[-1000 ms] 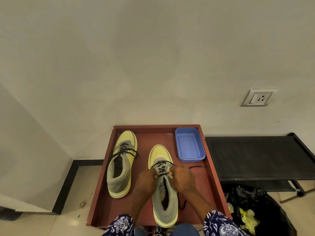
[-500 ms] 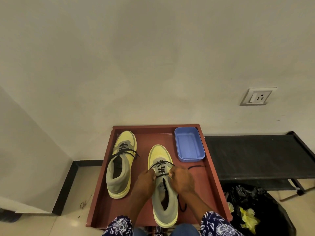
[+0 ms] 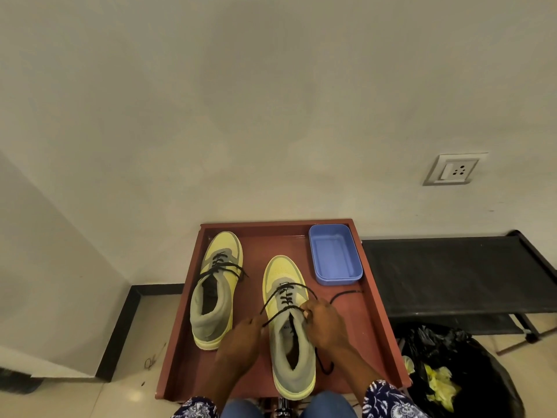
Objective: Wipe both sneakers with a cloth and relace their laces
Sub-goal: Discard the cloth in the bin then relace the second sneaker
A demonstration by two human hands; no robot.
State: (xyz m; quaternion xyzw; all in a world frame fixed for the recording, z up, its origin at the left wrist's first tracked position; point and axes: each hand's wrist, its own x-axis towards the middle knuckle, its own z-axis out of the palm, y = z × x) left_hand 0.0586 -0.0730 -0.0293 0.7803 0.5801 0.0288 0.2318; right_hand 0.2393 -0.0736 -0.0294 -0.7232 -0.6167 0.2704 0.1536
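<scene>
A red-brown worktop (image 3: 373, 312) holds two yellow and grey sneakers side by side, the left sneaker (image 3: 215, 291) and the right sneaker (image 3: 289, 336), with a blue tub (image 3: 334, 254) near the far right corner. Over the right sneaker, the left hand (image 3: 241, 342) and the right hand (image 3: 324, 322) each pinch a part of its black lace (image 3: 283, 309), pulled out to both sides.

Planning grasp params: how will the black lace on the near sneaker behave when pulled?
The black lace is probably floppy: its free end curves limp on the tray. Likely light and thin, so pinch it as both hands do.
</scene>
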